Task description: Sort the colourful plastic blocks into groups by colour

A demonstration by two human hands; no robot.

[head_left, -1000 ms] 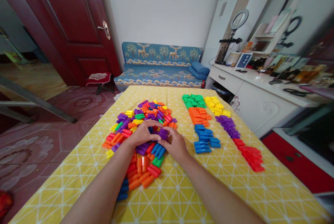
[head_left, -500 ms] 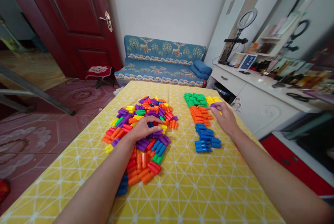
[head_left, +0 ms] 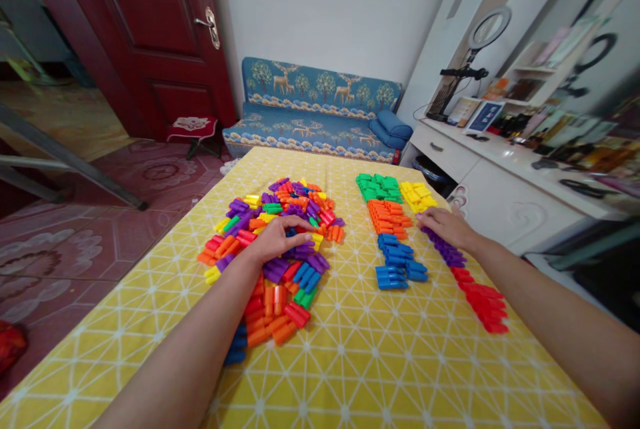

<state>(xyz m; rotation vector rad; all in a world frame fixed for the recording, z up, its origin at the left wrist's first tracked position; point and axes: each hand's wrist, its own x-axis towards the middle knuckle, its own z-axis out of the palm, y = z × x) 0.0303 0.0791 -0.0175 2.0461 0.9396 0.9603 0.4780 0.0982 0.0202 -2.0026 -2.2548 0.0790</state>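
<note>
1. Your left hand (head_left: 275, 240) curves half-open over the mixed pile (head_left: 275, 271); any grip is unclear.
2. Your right hand (head_left: 449, 226) bends over the far end of the purple blocks (head_left: 449, 253); its hold is hidden.
3. Blocks look light, stiff, slick; pinch their sides.

The right grip (head_left: 443, 226) has gone from the pile (head_left: 278, 270), at nine o'clock on the counter (head_left: 345, 336), to the purple row (head_left: 450, 253), at three, parting from the left grip (head_left: 283, 239); whether it keeps the purple block is hidden.
</note>
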